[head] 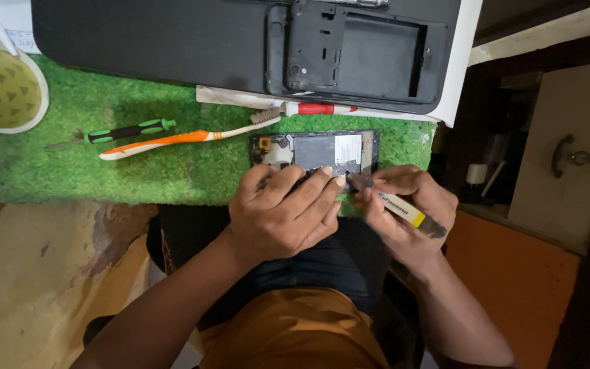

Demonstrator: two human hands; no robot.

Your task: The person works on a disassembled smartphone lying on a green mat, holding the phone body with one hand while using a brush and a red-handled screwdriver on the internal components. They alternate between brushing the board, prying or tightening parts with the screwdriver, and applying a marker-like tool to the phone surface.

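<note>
An opened phone (pixel 315 150) lies with its insides up at the near edge of a green grass-like mat (pixel 104 164). My left hand (pixel 285 212) presses down on the phone's near edge, fingers curled over it. In my right hand (pixel 404 212) I grip a yellow-and-grey tool (pixel 404 210) whose tip meets the phone's near right corner beside my left fingertips. My hands hide the phone's lower part.
An orange-and-white toothbrush (pixel 179 139) and a green-and-black screwdriver (pixel 121 132) lie on the mat to the left. A black phone frame (pixel 356 55) rests on a dark slab (pixel 151 41) behind, with a red-and-white pen (pixel 319 108) under it. A patterned cup (pixel 1 85) stands far left; a cabinet (pixel 568 157) is at right.
</note>
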